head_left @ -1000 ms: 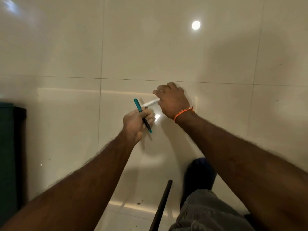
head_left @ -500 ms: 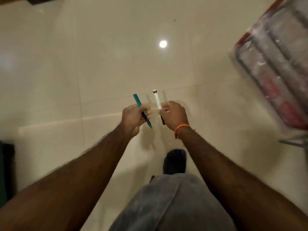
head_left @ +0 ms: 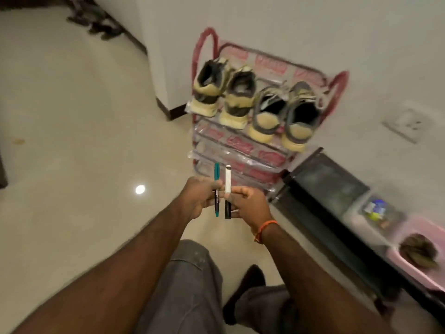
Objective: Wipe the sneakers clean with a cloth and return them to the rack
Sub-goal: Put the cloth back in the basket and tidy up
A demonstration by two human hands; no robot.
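Several yellow-and-grey sneakers [head_left: 255, 102] sit heel-out on the top shelf of a red wire shoe rack [head_left: 240, 150] against the wall. A brown cloth [head_left: 417, 249] lies in a pink tub [head_left: 423, 276] on the right. My left hand [head_left: 199, 197] grips a teal pen [head_left: 217, 189], held upright. Beside it my right hand [head_left: 248, 206], with an orange wristband, grips a white and black marker [head_left: 227, 191], also upright. Both hands are in front of the rack's lower shelves, well below the sneakers.
A low black bench [head_left: 322, 189] runs along the wall right of the rack, with a clear container [head_left: 375, 210] on it. A wall corner [head_left: 156, 68] juts out left of the rack. Glossy beige floor [head_left: 72, 141] spreads to the left. My legs are below.
The view swung up from the bare floor to the shoe rack and sneakers. My hands stayed together, each holding its pen, now both upright side by side.
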